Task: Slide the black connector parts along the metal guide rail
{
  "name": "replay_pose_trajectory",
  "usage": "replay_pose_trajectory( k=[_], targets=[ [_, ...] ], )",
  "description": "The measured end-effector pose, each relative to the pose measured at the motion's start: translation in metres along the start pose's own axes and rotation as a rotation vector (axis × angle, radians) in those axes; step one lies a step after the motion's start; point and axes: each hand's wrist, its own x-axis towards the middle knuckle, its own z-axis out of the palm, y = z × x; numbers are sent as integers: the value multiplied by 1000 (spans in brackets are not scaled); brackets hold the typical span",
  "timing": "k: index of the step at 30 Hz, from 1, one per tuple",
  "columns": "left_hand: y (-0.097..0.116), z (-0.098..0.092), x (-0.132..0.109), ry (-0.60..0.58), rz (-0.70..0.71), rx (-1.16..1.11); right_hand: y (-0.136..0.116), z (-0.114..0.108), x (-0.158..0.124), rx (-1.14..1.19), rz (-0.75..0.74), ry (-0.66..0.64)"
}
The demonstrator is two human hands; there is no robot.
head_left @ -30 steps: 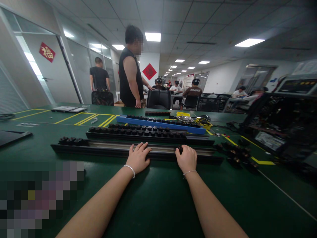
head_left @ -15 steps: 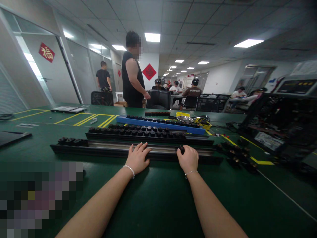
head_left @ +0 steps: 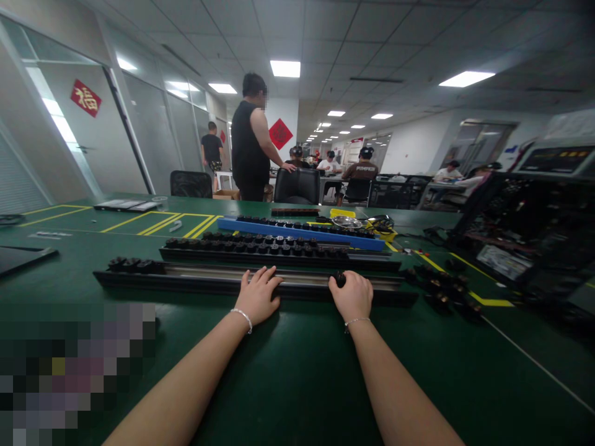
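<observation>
A long black rail (head_left: pixel 199 279) lies across the green table (head_left: pixel 302 371) in front of me, with a few black knobs (head_left: pixel 132 265) at its left end. My left hand (head_left: pixel 258 297) lies flat on the rail's near edge, fingers spread. My right hand (head_left: pixel 352 296) is closed around a small black knob (head_left: pixel 341 279) on the rail. Behind it lie a second black rail (head_left: pixel 279 251) lined with several knobs and a blue rail (head_left: pixel 302 230) also carrying knobs.
Loose black knobs (head_left: pixel 441 291) lie at the right near a yellow floor-tape line. A black machine frame (head_left: pixel 525 235) stands at far right. A standing person (head_left: pixel 251 148) leans on a black chair (head_left: pixel 297 186) beyond the table. Others sit further back. A dark tray (head_left: pixel 23 257) lies at left.
My hands have barely moved on the rail. The standing person has stepped right and put a hand on the chair; the person behind has walked further away.
</observation>
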Motion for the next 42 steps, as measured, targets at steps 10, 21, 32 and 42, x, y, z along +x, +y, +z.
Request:
replay_pose_trajectory(
  k=[10, 21, 32, 42],
  targets=[
    [0, 1, 0, 5, 7, 14, 5, 2, 2, 0, 40, 51],
    [-1, 0, 0, 3, 9, 2, 8, 0, 3, 3, 60, 65],
    [-2, 2, 0, 21, 12, -1, 13, -3, 4, -13, 84, 49],
    [-1, 4, 1, 33, 10, -1, 15, 0, 7, -34, 102, -2]
  ],
)
